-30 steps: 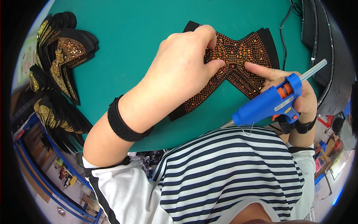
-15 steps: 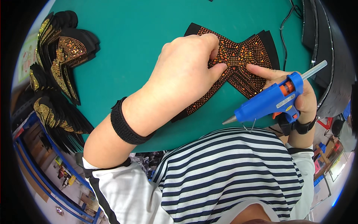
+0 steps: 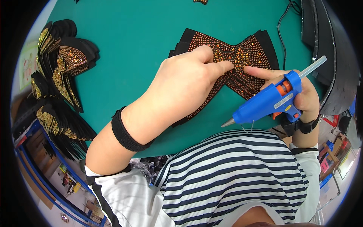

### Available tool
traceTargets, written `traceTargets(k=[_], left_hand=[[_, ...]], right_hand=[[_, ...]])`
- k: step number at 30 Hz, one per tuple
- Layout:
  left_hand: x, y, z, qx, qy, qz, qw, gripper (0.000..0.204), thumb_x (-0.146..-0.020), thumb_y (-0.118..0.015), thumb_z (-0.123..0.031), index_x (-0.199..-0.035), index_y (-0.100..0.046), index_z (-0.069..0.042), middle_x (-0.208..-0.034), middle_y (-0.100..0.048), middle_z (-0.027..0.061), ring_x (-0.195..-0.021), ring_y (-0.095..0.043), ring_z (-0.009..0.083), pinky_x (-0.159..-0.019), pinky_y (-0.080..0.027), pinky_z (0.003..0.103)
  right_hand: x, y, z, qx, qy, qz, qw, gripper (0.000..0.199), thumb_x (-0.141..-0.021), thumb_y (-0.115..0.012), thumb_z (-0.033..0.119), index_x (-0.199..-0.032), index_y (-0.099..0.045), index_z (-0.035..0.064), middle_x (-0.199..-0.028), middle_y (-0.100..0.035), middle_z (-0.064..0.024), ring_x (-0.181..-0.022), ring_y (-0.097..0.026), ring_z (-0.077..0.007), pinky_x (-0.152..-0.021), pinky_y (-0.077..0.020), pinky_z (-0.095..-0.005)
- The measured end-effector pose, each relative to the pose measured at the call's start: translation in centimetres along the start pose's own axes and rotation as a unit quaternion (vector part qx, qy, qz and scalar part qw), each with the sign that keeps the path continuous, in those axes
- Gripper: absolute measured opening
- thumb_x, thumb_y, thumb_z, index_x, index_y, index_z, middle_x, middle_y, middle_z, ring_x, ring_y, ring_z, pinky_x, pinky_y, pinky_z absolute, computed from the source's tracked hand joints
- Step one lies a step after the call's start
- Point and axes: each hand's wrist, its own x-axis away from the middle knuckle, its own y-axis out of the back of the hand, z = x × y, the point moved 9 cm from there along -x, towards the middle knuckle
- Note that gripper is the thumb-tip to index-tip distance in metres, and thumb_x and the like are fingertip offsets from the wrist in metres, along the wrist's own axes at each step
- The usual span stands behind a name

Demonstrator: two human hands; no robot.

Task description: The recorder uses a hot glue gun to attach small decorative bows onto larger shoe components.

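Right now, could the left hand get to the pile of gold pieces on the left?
Probably yes. The left hand presses on the beaded bow and holds nothing, and only bare green table lies between it and the gold pile.

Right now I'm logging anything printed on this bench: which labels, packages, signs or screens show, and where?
Label on the glue gun: small pale strip along the blue barrel, held in the right hand.
Paper sheet: far left edge beyond the green table, pale, too blurred to tell more.
No screens or packages show clearly.
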Motion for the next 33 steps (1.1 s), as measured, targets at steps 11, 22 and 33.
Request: traceTargets(k=[11, 22, 33], left_hand=[[0.0, -0.5, -1.0, -0.051, -0.025, 0.034, 0.998, 0.035, -0.066, -0.062, 0.001, -0.100, -0.063, -0.008, -0.068, -0.048, 0.0054, -0.059, -0.052, 0.0199, -0.050, -0.046, 0.030], [-0.5, -0.1, -0.9, -0.026, -0.018, 0.003, 0.999, 0.023, -0.071, -0.062, -0.001, -0.092, -0.065, -0.007, -0.064, -0.048, 0.0059, -0.054, -0.052, 0.0208, -0.049, -0.045, 0.031], [-0.3, 0.8, -0.9, -0.007, -0.008, 0.004, 1.000, 0.025, -0.073, -0.062, -0.002, -0.097, -0.064, -0.009, -0.065, -0.050, 0.0065, -0.052, -0.049, 0.0178, -0.049, -0.042, 0.028]], right_hand=[[0.1, 0.2, -0.1, -0.020, 0.010, 0.005, 1.000, 0.073, -0.069, -0.067, 0.048, -0.101, -0.053, -0.0149, -0.112, -0.046, -0.0362, -0.075, -0.064, -0.0258, -0.062, -0.0532, -0.0284], [0.7, 1.7, 2.3, -0.196, 0.169, -0.137, 0.956, 0.083, -0.075, -0.050, 0.061, -0.116, -0.042, -0.0103, -0.124, -0.029, -0.0398, -0.080, -0.062, -0.0181, -0.061, -0.0517, -0.0198], [1.9, 6.0, 1.4, -0.083, 0.127, -0.078, 0.985, 0.089, -0.077, -0.045, 0.061, -0.125, -0.027, -0.0117, -0.132, -0.015, -0.0379, -0.113, -0.046, -0.0318, -0.087, -0.0449, -0.0278]])
